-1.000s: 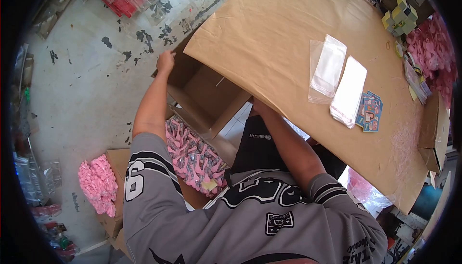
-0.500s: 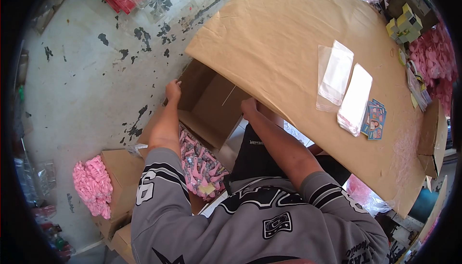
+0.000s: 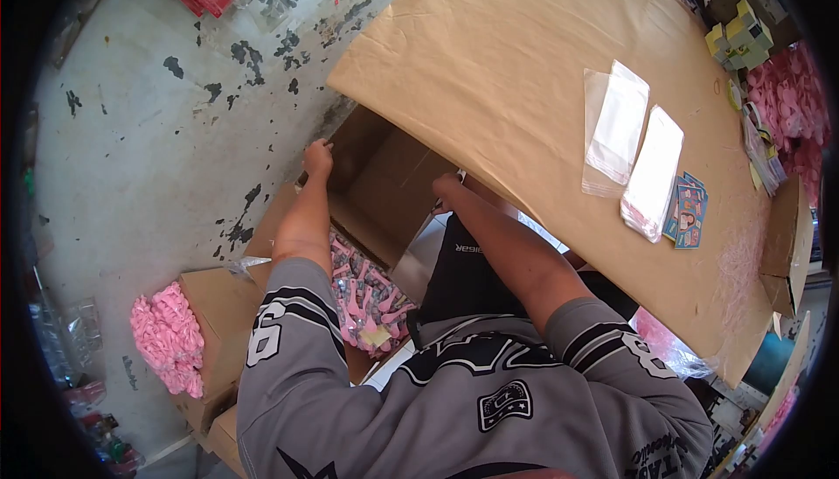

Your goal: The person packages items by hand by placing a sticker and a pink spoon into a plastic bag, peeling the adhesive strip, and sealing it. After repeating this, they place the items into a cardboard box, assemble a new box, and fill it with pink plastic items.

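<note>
An open cardboard box (image 3: 393, 183) sits partly beneath the edge of the paper-covered table, its inside dark and facing me. My left hand (image 3: 318, 159) has its fingers closed on the box's left edge. At the opposite edge, close to the table's rim, is my right hand (image 3: 447, 192), fingers curled around the box wall and partly hidden. Just in front of the box lies a pile of pink and grey packaged items (image 3: 367, 300) in another container.
The brown-paper-covered table (image 3: 489, 68) holds clear plastic sleeves (image 3: 651, 173) and printed cards (image 3: 689, 214). Pink items (image 3: 166, 339) heap beside a cardboard carton (image 3: 223, 313) at lower left. A peeling wall (image 3: 166, 156) stands to the left. Another carton (image 3: 784, 247) is at far right.
The view has shifted slightly. Both hands stay at the box edges; the right hand and the box's near edge sit slightly further left in view.
</note>
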`<move>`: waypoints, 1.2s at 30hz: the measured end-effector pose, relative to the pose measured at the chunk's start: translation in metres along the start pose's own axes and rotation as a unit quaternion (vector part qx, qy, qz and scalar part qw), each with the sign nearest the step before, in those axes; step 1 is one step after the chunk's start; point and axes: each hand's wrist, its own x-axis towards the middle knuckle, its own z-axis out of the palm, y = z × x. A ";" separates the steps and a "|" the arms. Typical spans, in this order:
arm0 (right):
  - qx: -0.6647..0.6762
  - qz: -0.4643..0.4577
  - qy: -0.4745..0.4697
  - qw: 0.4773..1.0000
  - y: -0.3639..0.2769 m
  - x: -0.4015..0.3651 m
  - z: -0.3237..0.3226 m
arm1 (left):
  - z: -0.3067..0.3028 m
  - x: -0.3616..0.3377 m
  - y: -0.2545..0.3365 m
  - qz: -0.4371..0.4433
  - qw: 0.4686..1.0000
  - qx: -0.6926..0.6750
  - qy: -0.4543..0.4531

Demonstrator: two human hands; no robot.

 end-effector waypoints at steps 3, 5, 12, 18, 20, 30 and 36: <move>0.030 -0.011 -0.008 0.999 0.011 0.038 0.035 | 0.001 -0.015 0.011 -0.037 0.999 0.020 -0.010; 0.049 -0.034 0.014 0.998 0.016 0.055 0.056 | 0.006 -0.021 0.012 -0.043 0.999 0.032 -0.005; 0.734 0.310 -0.076 0.599 -0.012 0.032 0.029 | 0.019 -0.017 0.008 -0.082 0.994 0.012 -0.070; 0.774 0.318 -0.122 0.534 -0.021 0.019 0.004 | 0.024 -0.026 0.003 -0.082 0.988 0.028 -0.126; 0.780 0.318 -0.148 0.519 -0.020 0.024 0.007 | 0.023 -0.034 0.006 -0.072 0.992 0.036 -0.098; 0.756 0.232 -0.098 0.604 -0.020 0.018 0.006 | 0.065 -0.179 0.074 0.099 0.931 -0.278 -0.215; 0.286 -0.195 0.096 0.933 0.004 0.027 0.032 | 0.157 -0.210 0.035 0.180 0.929 -0.245 -0.211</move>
